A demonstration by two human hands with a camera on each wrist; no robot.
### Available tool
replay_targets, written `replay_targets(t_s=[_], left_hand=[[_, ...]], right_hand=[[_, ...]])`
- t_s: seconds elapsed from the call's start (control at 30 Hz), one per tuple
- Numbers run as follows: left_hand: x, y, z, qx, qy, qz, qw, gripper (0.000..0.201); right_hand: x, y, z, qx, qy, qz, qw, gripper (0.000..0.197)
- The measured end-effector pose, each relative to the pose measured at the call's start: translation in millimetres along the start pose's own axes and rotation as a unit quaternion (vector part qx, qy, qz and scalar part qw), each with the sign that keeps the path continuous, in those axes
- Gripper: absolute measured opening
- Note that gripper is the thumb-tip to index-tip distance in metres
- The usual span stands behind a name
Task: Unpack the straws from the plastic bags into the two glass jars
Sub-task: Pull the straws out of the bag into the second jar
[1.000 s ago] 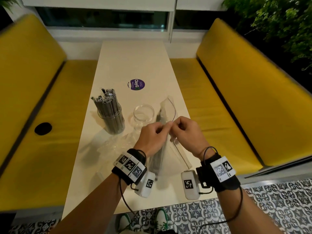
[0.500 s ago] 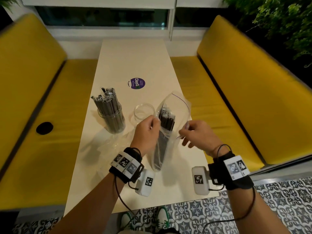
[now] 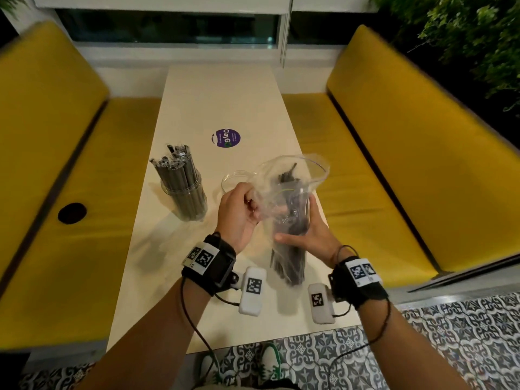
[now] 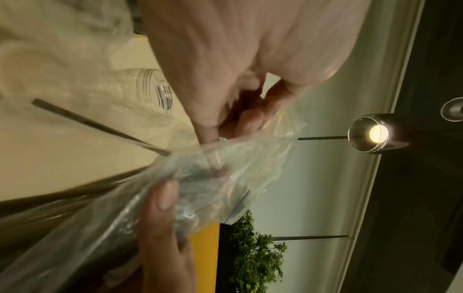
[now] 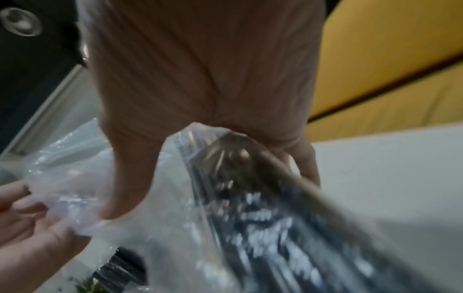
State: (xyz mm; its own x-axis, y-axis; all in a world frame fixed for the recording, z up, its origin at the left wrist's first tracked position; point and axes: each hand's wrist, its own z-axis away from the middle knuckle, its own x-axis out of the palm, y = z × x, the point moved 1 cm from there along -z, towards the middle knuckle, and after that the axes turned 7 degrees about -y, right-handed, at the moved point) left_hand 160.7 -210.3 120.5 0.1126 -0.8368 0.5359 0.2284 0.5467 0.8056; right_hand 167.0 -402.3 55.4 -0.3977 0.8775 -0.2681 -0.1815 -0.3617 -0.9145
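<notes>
A clear plastic bag (image 3: 292, 192) of dark wrapped straws (image 3: 289, 249) stands upright above the near part of the white table (image 3: 225, 102), its mouth gaping wide. My left hand (image 3: 239, 212) pinches the bag's left edge near the top (image 4: 220, 154). My right hand (image 3: 304, 232) wraps around the bag's middle and the straw bundle inside (image 5: 250, 178). Behind the bag sits an empty glass jar (image 3: 233, 178). To the left stands a second glass jar (image 3: 184, 198) filled with wrapped straws.
An empty crumpled plastic bag (image 3: 166, 237) lies on the table left of my left hand. A purple round sticker (image 3: 226, 137) marks the table's middle. Yellow benches (image 3: 380, 153) flank the table on both sides. Patterned floor tiles (image 3: 450, 333) lie below the near edge.
The bag's mouth was closed between both hands, then pulled open. My right hand dropped from the top edge to grip the bag's middle; the bag now stands more upright.
</notes>
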Motion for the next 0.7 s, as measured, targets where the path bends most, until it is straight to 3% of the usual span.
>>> replay_targets(t_s=[0.1,0.17,0.2,0.27,0.3,0.37,0.47,0.57,0.63,0.7], left_hand=[[0,-2,3,-0.003,-0.035,-0.030,0.999,0.043],[-4,-2,3,0.043,-0.038,-0.140,0.989,0.053],[-8,-3,2,0.072,-0.015,-0.209,0.975,0.057],[-16,-5,-4,0.099,0.065,-0.293,0.949,0.052],[-19,-6,-8,0.090,0.103,-0.312,0.940,0.042],[-23,-9,-14,0.043,0.116,-0.326,0.937,0.018],[-21,-15,-19,0.032,0.052,-0.385,0.921,0.036],[-12,-21,-17,0.019,-0.046,-0.351,0.935,0.041],[-11,-30,-17,0.031,-0.064,-0.362,0.929,0.042],[-11,-35,-17,0.039,-0.039,-0.332,0.942,0.026]], right_hand=[[14,12,-6,0.030,0.032,-0.123,0.991,0.129],[15,14,-5,0.002,0.054,-0.158,0.986,0.098],[14,10,-3,-0.014,0.068,-0.168,0.983,0.081],[7,5,0,-0.030,0.094,-0.176,0.979,0.066],[3,4,2,-0.037,0.106,-0.173,0.979,0.064],[-6,4,3,-0.048,0.122,-0.161,0.978,0.065],[-12,-2,7,-0.057,0.108,-0.147,0.982,0.067],[-9,-12,11,-0.076,0.093,-0.119,0.986,0.066],[-3,-16,12,-0.088,0.070,-0.101,0.989,0.072],[4,-18,12,-0.093,0.047,-0.116,0.988,0.088]])
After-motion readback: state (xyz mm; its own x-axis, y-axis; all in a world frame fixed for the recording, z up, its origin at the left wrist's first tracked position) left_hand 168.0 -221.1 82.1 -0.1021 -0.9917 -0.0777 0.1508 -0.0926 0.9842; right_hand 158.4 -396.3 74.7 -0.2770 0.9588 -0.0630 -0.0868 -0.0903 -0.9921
